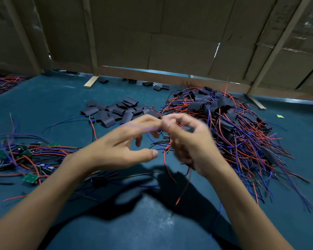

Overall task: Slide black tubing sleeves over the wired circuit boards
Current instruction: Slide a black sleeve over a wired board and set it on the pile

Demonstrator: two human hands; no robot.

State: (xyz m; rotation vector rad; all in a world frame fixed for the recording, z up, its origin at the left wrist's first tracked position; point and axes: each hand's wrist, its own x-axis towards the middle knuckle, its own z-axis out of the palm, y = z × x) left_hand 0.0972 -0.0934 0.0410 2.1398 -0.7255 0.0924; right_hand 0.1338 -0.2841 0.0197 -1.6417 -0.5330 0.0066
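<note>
Midair, both blurred hands (162, 139) pinch one sleeved board's wires (167, 150).

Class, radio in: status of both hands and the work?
Left hand open, fingertips at wires. Right hand gripping red-and-blue wired piece, blurred. Flat black tubing sleeves piled behind.

The table (44, 98) has a matt teal cloth-like cover; the black sleeves (116, 110) look like matt plastic, the wires (242, 141) smooth plastic, the back wall (170, 42) rough brown cardboard with wooden strips (91, 81)
</note>
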